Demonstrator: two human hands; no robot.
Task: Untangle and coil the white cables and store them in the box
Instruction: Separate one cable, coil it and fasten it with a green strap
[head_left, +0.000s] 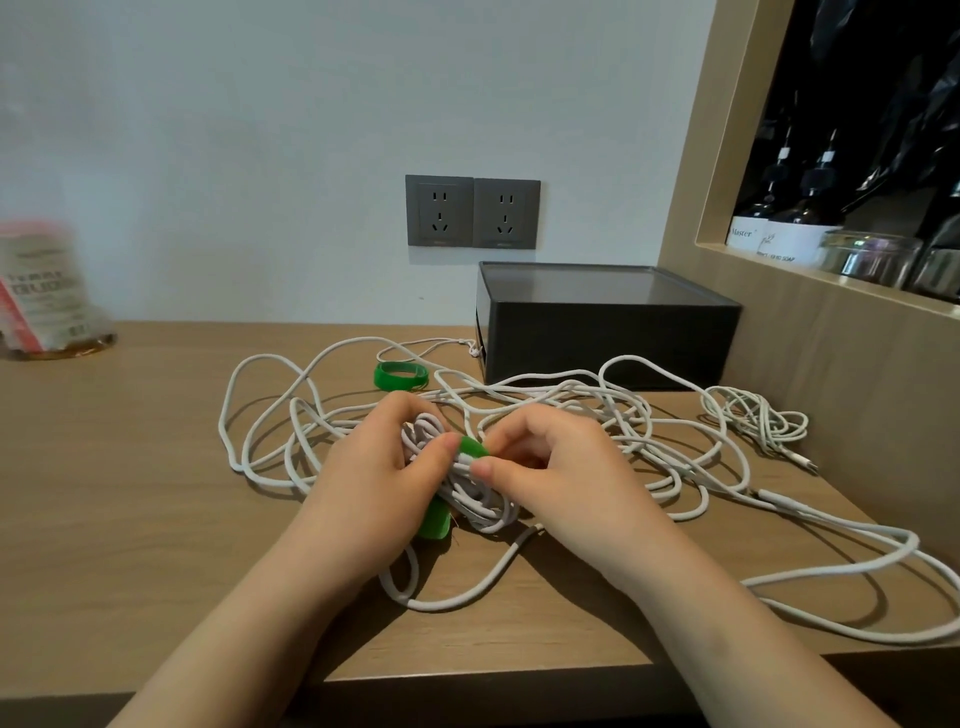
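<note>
- Where the two hands meet above the worktop (130, 493), fingers (447, 447) of the left hand (374, 483) pinching a coiled bundle of white cable (467, 493) against a green strap (470, 448).
- Right hand (550, 467) curled, thumb and forefinger pressed on the same green strap from the other side.
- Lower end of the strap poking out beneath the left palm.
- Loose white cables (571, 395) sprawled around both hands, touching the worktop, trailing off to the right edge.
- Small separate tangle (758, 421) lying near the right wall.
- Second green strap, rolled (401, 375), just beyond the hands.
- Dark box (608, 332) at the back, beside the cables, lid on.
</note>
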